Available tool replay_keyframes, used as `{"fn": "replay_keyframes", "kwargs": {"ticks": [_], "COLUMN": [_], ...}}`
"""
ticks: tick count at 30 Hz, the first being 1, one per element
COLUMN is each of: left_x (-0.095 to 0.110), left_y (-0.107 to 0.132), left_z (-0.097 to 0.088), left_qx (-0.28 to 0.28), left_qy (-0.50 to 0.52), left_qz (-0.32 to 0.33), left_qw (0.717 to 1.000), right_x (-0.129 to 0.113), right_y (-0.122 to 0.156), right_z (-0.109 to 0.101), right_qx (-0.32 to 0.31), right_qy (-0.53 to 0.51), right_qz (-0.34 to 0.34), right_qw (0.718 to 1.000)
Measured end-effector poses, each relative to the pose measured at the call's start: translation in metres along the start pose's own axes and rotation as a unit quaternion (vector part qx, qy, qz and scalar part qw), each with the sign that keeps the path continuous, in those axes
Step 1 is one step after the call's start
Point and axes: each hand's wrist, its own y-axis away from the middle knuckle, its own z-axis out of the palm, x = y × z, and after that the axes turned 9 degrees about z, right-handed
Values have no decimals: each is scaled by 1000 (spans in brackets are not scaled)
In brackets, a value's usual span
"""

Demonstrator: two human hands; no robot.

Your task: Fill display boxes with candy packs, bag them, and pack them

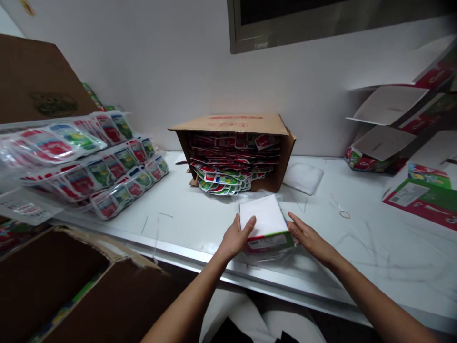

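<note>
A small carton [263,216] with a white top and a red-green printed side lies on the table near its front edge, inside a clear plastic bag [255,257]. My left hand [237,236] grips its left side, thumb on the white top. My right hand [309,236] holds its right side, with the fingers against the bagged edge; the fingertips are partly hidden. Just behind stands an open cardboard box [228,123] on its side, filled with stacked red and green sachets [224,178].
Bundles of bagged sachets [114,171] are piled on the left. Below them, an open brown carton [117,281] stands by the table edge. Printed cartons with open flaps [385,105] are stacked at right, near another carton [424,195]. A folded clear bag [303,178] and a rubber band [344,214] lie on the table.
</note>
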Motion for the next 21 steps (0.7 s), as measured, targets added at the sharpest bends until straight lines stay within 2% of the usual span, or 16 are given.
{"fn": "replay_keyframes", "kwargs": {"ticks": [2,3,5,8,11,13,16,21], "left_x": [-1,-2,-5,-7,-6,-6,-6,-5], "left_y": [2,5,14,25,31,33,34,34], "left_z": [-1,0,6,18,24,24,20,19], "left_qx": [-49,-62,-49,12,46,42,15,5], "left_qy": [-3,-10,-48,-149,-249,-321,-375,-363], "left_qz": [6,12,21,19,16,2,-12,-5], "left_qw": [999,998,997,989,967,946,927,932], "right_x": [0,3,11,19,23,26,29,29], "right_y": [1,1,2,4,8,10,10,6], "right_z": [3,6,16,29,35,34,30,34], "right_qx": [-39,-35,19,119,192,219,216,206], "right_qy": [26,48,110,223,298,341,394,424], "right_qz": [-36,-61,-89,-90,-105,-113,-117,-124], "right_qw": [998,996,990,963,929,907,886,873]}}
